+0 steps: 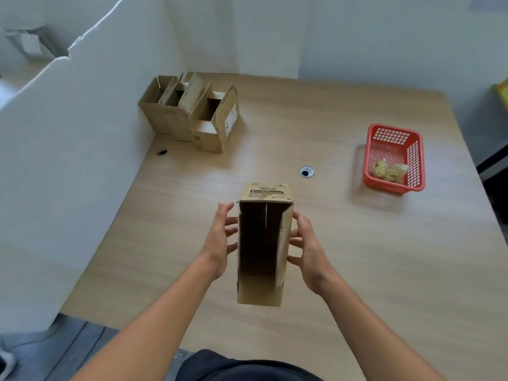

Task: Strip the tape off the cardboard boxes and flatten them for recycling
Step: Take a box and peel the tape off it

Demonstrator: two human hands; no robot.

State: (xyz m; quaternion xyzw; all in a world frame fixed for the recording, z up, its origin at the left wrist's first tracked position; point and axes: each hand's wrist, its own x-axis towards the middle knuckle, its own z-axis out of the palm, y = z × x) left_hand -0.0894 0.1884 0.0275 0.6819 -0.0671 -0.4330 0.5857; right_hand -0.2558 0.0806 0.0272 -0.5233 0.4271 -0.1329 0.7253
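Observation:
A narrow cardboard box (261, 240) is held up above the wooden table (357, 257), its open top facing me and its dark inside showing. A printed label sits on its far flap. My left hand (220, 240) lies against the box's left wall with fingers spread and lightly bent. My right hand (306, 243) lies against the right wall, fingers touching the cardboard. The box is held between the two hands. Several more open cardboard boxes (192, 114) stand together at the table's far left corner.
A red plastic basket (395, 158) with crumpled tape scraps inside stands on the right. A round cable hole (307, 171) lies just beyond the held box. A white partition (68, 160) borders the table's left side, and white walls stand behind.

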